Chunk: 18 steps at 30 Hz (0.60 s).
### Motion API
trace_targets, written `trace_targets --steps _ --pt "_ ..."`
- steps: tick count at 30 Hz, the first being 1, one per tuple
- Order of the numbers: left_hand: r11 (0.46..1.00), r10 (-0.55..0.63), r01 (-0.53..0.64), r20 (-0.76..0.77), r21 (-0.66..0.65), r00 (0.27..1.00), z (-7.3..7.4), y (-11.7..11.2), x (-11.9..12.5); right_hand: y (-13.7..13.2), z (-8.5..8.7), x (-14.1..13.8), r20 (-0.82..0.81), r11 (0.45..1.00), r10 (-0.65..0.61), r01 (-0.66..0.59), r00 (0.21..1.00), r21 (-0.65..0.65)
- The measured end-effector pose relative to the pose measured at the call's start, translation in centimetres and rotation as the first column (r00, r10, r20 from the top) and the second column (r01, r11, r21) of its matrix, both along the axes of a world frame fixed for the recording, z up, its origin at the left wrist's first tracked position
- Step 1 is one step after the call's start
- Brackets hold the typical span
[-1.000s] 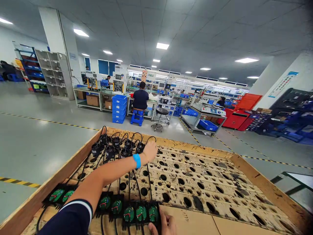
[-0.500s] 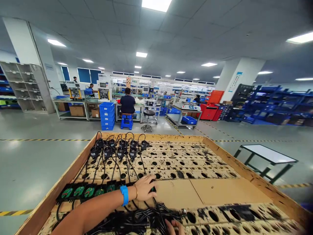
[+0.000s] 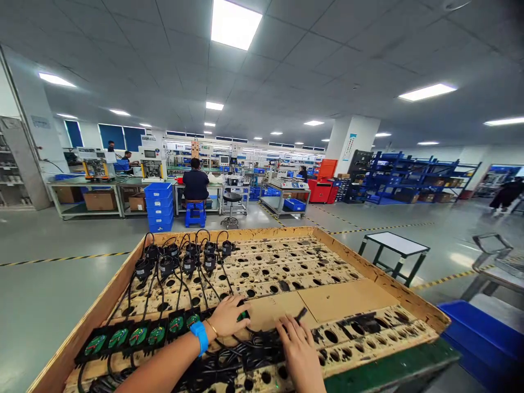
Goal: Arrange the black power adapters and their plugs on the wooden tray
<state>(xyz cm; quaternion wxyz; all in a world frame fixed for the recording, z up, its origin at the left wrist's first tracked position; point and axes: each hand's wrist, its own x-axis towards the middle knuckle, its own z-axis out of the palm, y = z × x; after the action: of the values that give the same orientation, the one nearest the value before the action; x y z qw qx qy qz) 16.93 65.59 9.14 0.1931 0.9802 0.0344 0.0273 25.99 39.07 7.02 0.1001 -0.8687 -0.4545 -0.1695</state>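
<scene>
A wooden tray (image 3: pixel 370 271) with a perforated board fills the lower view. Several black cylindrical parts (image 3: pixel 180 257) stand in holes at its far left corner, with black leads running back to a row of green-faced black modules (image 3: pixel 135 335) along the near left. My left hand (image 3: pixel 227 317), with a blue wristband, curls over the rightmost green-faced module (image 3: pixel 244 315). My right hand (image 3: pixel 298 349) lies with fingers spread on a tangle of black cables (image 3: pixel 245 355), its fingertips touching a black cable end at the edge of a cardboard sheet (image 3: pixel 331 299).
A small white-topped table (image 3: pixel 395 244) stands just right of the tray, and a blue bin (image 3: pixel 483 338) sits at the lower right. Beyond the grey floor are stacked blue crates (image 3: pixel 159 207), a seated person (image 3: pixel 195 184) at benches and blue racks (image 3: pixel 409 180).
My left hand has drawn back from the far cylindrical parts to the near module row. My right hand has come up onto the cables. The view has swung right.
</scene>
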Motion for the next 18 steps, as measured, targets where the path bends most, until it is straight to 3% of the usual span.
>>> trace_targets --steps 4,10,14,18 --pt "0.999 0.021 -0.022 -0.030 -0.028 0.999 -0.6 0.4 0.1 0.2 -1.1 2.0 -0.200 0.999 -0.034 0.026 0.979 -0.043" --pt "0.999 0.024 -0.026 0.056 0.032 0.998 -0.8 0.0 0.2 2.8 -0.9 0.6 -0.310 0.980 0.164 -0.120 0.936 0.157" --pt "0.995 0.086 -0.087 0.024 0.048 0.996 -0.7 0.2 0.4 6.1 -0.9 1.1 -0.348 0.948 0.080 0.037 0.934 0.317" --pt "0.998 0.061 -0.057 -0.094 0.036 0.994 -0.7 1.6 1.5 8.8 -3.1 3.1 -0.297 0.920 -0.012 0.127 0.955 0.370"
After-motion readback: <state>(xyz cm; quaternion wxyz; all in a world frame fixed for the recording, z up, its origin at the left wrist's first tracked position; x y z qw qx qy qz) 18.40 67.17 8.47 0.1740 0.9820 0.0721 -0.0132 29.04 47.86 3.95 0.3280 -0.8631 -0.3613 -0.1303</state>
